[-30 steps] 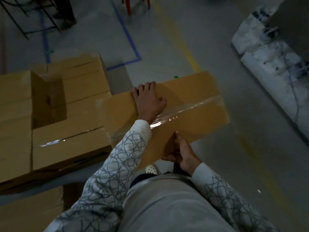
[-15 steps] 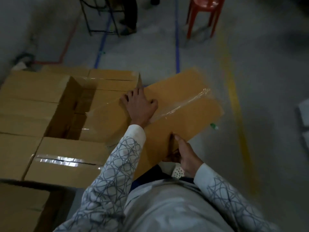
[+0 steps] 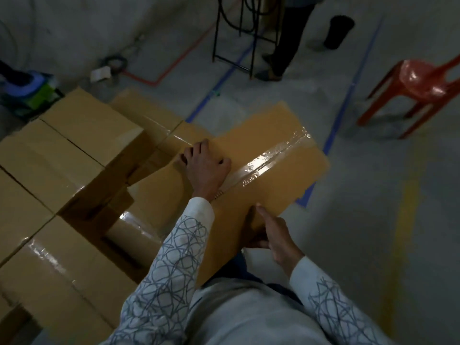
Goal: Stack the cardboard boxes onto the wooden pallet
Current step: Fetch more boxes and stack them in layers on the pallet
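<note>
I carry a taped cardboard box [image 3: 273, 155] in front of my body, tilted, its clear tape seam shining. My left hand [image 3: 206, 165] lies on its top near the far left edge, fingers curled over that edge. My right hand [image 3: 271, 232] grips the near edge from the side and below. To the left stands the stack of cardboard boxes [image 3: 74, 155], two layers high at the far left, with a dark gap in its middle and lower boxes [image 3: 139, 225] right beside the carried one. The pallet under the stack is hidden.
A red plastic stool [image 3: 423, 80] stands at the right rear. A person's legs [image 3: 286, 46] and a black metal frame [image 3: 236, 33] are at the back. Blue and yellow tape lines cross the grey floor [image 3: 373, 195]. A green-and-blue object [image 3: 32, 93] lies far left.
My view has swung left and up: the stack now fills the left side, and the stool and standing person have come into sight. Both hands keep the same hold on the box.
</note>
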